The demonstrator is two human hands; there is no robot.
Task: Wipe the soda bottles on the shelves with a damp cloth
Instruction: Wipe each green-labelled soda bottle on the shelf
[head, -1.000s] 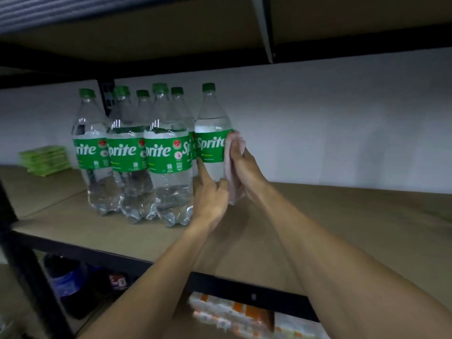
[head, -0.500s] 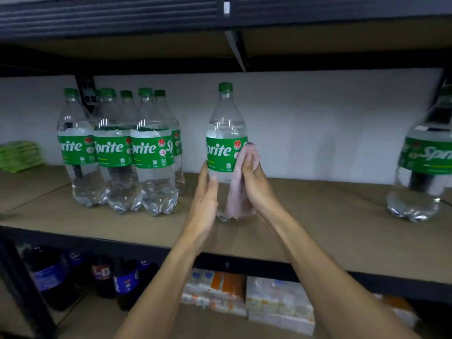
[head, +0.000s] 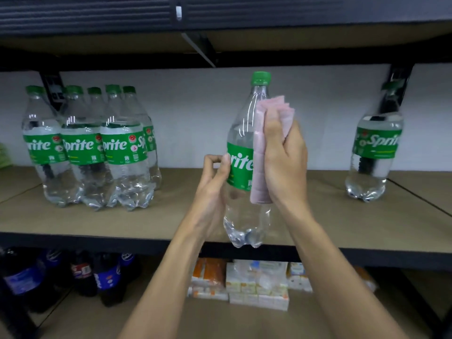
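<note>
A clear Sprite bottle with a green cap and green label is lifted off the middle shelf, its base hanging over the shelf's front edge. My left hand grips it at the label's left side and below. My right hand presses a folded pink cloth against the bottle's right side, from shoulder to below the label. A cluster of several Sprite bottles stands on the shelf at the left. One more Sprite bottle stands alone at the right.
A white wall backs the shelf, and a dark upper shelf hangs overhead. On the lower shelf are dark cola bottles at the left and stacked white and orange cartons in the middle. A black upright stands behind the cluster.
The single bottle has left the cluster, travelled right, and risen off the shelf toward me. My right hand and the cloth have slid up its right side.
</note>
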